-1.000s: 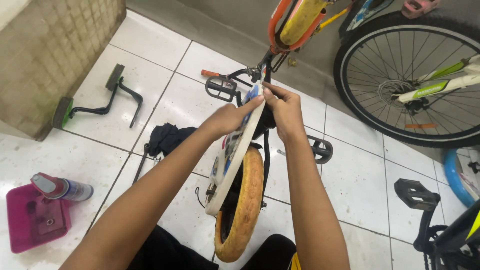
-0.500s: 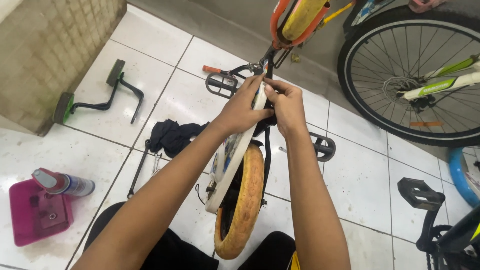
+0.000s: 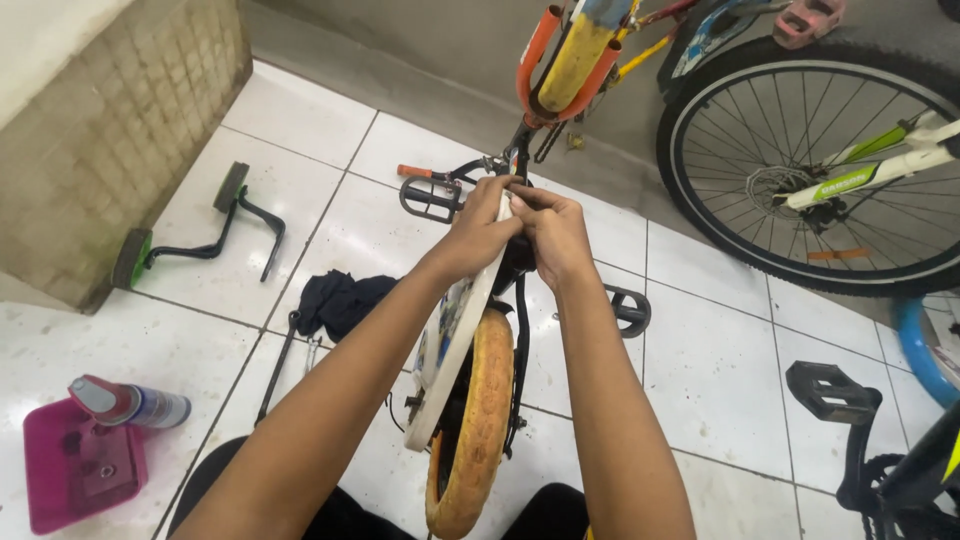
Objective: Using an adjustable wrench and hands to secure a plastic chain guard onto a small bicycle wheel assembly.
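Over the last second both hands had slid up the cream chain guard (image 3: 455,335) toward its top end, suggesting the work had settled there. The left hand (image 3: 483,232) was curled around the guard's upper edge; the right hand (image 3: 553,232) pinched the same spot, above the small bicycle's yellowed tyre (image 3: 478,425).

Pink tray (image 3: 60,500), spray can (image 3: 130,404), black cloth (image 3: 340,300).

Both hands, the left hand (image 3: 480,228) and right hand (image 3: 553,232), cover the top of the white plastic chain guard (image 3: 452,335); what the fingers grip cannot be told. At 2 o'clock, the large black spoked bicycle wheel (image 3: 800,180) is cropped by the frame edge.
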